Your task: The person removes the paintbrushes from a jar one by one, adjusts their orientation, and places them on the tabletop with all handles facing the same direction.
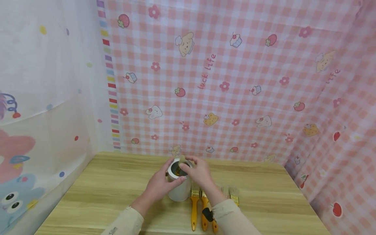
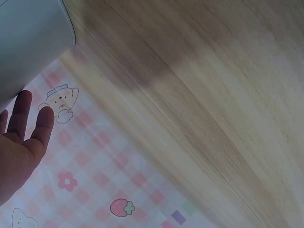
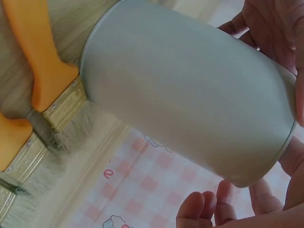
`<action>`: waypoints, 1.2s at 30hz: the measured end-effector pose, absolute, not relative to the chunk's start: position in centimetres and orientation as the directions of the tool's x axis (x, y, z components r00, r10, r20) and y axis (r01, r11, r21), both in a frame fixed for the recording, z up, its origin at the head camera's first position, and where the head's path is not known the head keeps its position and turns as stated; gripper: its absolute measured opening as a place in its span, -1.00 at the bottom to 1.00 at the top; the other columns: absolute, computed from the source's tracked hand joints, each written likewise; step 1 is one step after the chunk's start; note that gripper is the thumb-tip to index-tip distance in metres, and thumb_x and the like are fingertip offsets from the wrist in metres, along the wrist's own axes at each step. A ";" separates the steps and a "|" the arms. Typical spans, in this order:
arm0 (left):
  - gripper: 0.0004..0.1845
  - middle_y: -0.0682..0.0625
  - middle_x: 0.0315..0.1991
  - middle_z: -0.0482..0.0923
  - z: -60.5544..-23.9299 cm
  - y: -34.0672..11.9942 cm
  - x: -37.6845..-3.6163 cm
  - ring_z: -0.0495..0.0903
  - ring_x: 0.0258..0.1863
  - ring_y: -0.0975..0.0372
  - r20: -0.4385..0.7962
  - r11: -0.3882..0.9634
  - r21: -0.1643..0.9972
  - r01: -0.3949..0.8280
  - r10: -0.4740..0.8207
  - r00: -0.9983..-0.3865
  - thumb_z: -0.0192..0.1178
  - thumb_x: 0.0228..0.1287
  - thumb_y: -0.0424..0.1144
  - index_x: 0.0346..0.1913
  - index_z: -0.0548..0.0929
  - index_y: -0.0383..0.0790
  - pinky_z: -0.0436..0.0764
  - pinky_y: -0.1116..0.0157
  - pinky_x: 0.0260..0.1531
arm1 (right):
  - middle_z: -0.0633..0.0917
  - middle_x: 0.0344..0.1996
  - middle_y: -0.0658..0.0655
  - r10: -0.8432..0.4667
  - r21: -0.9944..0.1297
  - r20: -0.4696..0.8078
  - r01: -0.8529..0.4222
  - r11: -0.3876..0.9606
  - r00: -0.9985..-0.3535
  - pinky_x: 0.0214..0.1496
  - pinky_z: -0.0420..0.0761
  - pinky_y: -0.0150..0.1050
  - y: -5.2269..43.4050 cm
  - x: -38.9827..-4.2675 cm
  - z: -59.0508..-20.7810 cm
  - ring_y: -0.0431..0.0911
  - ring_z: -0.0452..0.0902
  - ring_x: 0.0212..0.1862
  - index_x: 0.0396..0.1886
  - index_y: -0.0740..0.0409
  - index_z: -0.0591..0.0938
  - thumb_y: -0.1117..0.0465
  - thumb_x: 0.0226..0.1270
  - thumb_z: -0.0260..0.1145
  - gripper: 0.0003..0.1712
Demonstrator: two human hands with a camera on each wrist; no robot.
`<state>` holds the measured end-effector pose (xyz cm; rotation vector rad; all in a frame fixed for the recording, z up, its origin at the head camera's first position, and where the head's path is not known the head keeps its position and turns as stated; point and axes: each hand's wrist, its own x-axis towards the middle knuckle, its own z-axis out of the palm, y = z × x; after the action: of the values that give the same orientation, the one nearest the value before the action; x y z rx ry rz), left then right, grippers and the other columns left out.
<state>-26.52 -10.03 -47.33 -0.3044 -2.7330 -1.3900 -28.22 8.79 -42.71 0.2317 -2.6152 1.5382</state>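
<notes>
A white cylindrical can [image 1: 179, 191] stands upright on the table, its open top facing up. My left hand [image 1: 160, 184] holds it near the rim, thumb across the front and fingers round the left side. Over the opening, my right hand [image 1: 199, 171] pinches a paintbrush [image 1: 182, 159] by its pale bristle end; the lower part is hidden inside the can. Something orange-gold shows within. In the right wrist view, the can's smooth wall [image 3: 190, 90] fills the middle, with fingers of both hands about its rim.
Several paintbrushes with orange handles [image 1: 194, 212] lie side by side to the right of the can, bristles pointing away, partly under my right forearm. The wood-grain table [image 1: 117, 182] meets a pink checked cloth [image 1: 194, 107] behind and printed cloth at both sides.
</notes>
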 end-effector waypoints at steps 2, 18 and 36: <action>0.12 -0.18 0.60 0.39 -47.3 -10.0 -26.5 0.53 0.45 -0.17 0.140 0.576 0.793 0.199 0.145 -0.979 0.32 0.26 0.50 0.75 0.07 0.21 0.58 -0.36 0.25 | 0.65 0.38 0.28 -0.070 -0.839 0.184 -0.194 0.508 -0.980 0.48 0.51 0.32 8.5 -28.4 -42.7 0.32 0.47 0.48 0.30 0.14 0.72 -0.05 0.42 0.51 -0.43; 0.09 -0.14 0.56 0.44 -47.1 -9.9 -26.5 0.56 0.41 -0.12 0.148 0.565 0.802 0.193 0.125 -0.981 0.35 0.25 0.48 0.73 0.11 0.26 0.64 -0.28 0.20 | 0.78 0.15 0.20 0.028 -0.834 0.203 -0.158 0.529 -0.979 0.31 0.68 0.15 6.9 -29.0 -42.9 0.18 0.65 0.30 -0.22 0.08 0.85 0.04 0.32 0.57 -0.79; 0.07 -0.13 0.56 0.45 -47.4 -10.0 -26.5 0.57 0.39 -0.12 0.140 0.567 0.803 0.186 0.124 -0.982 0.36 0.27 0.45 0.73 0.10 0.28 0.68 -0.24 0.14 | 0.77 0.20 0.25 -0.027 -0.852 0.165 -0.156 0.500 -0.986 0.30 0.68 0.22 7.2 -29.1 -42.6 0.24 0.64 0.32 -0.05 0.16 0.84 -0.03 0.39 0.53 -0.64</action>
<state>-26.47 -9.96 -47.41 -0.2698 -2.7206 -1.4060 -29.09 7.19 -42.61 0.1602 -2.6060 1.5001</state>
